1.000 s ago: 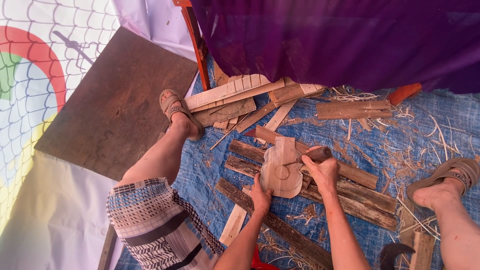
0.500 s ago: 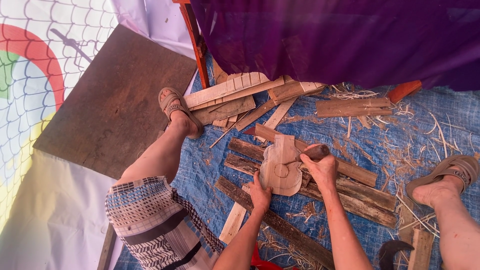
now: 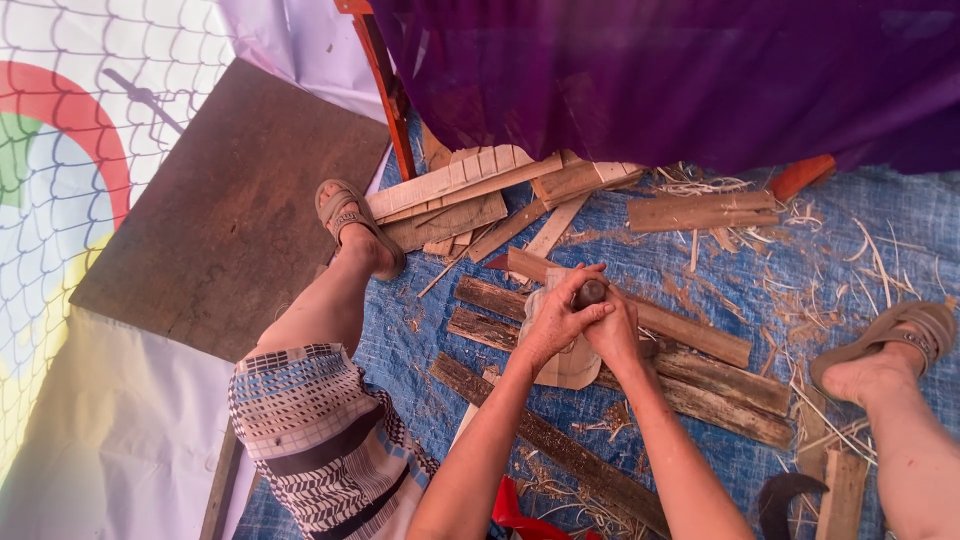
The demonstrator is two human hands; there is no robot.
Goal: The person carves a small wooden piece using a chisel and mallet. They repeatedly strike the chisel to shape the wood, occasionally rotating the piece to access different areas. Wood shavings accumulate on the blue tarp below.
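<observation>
**Fingers of both hands wrapped round one dark handle**

Fingers of the left hand are curled tight round a short dark tool handle, and the right hand is closed over the same handle from the other side, so that both grips are locked on it and touch each other. Only the rounded end of the handle is seen between the knuckles; the working end is hidden, so what kind of tool it is cannot be told.

Directly beneath the hands a pale, flat, curved wooden piece is lying on two dark wooden slats, which are laid on a blue tarp spread over the floor. More offcuts are stacked near the left foot in its sandal, and pale shavings are scattered towards the right foot.

The pale piece is judged to be thin, light and stiff, with edges that could split along the grain if pressed hard. It is likely to slide on the slats unless held down, and it would best be taken by its broad lower lobe, where most wood is left. The handle appears smooth and rounded, which would suit a full two-handed wrap rather than a pinch.
</observation>
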